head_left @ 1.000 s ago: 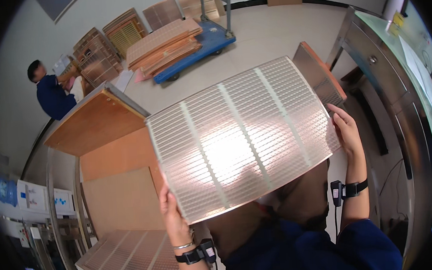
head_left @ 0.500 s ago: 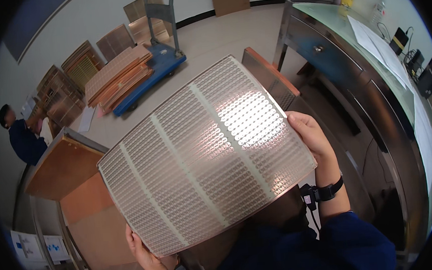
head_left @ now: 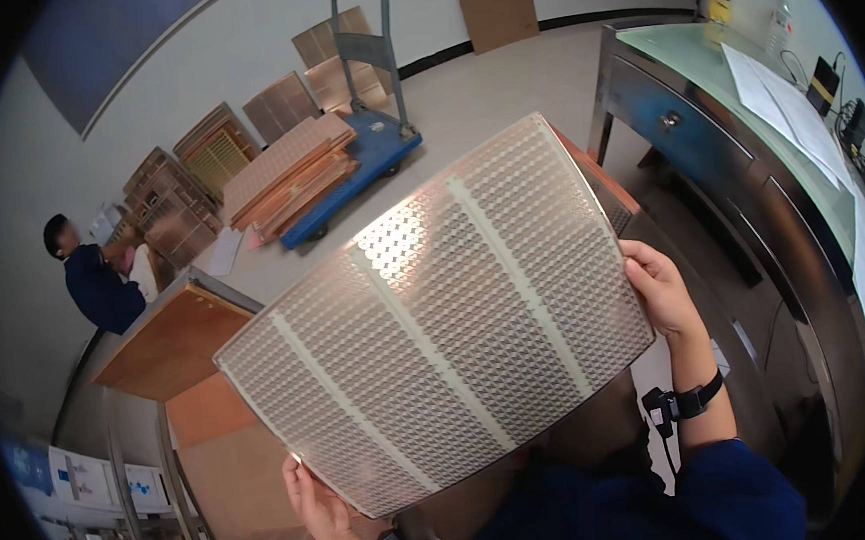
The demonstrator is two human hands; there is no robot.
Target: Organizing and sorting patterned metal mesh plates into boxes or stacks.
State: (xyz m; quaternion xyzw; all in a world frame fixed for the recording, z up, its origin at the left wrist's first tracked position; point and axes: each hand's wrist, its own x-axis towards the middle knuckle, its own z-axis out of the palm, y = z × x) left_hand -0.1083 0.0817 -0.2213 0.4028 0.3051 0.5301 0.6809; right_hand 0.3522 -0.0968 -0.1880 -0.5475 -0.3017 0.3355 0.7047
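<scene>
A large, thin circuit board panel (head_left: 436,320) is held up tilted in front of me, covered in rows of small metallic shapes and crossed by pale green strips. My left hand (head_left: 319,509) grips its lower left edge, fingers partly behind the sheet. At the right edge, my right hand (head_left: 663,289) pinches it with the thumb on the near face. Bright light reflects off the panel's upper middle. Behind its upper right corner, part of an orange-edged stack (head_left: 607,183) shows.
A blue platform trolley (head_left: 383,133) carries a stack of copper-coloured panels (head_left: 290,165). More panels (head_left: 162,204) lean along the wall. At left, a person in dark blue (head_left: 103,288) sits behind a wooden board (head_left: 172,338). A metal-framed, glass-topped desk (head_left: 683,117) borders my right.
The panel has tilted, and its bright reflection has shifted from the right side to the upper middle. The whole scene sits further right and lower in view. Both hands keep their hold.
</scene>
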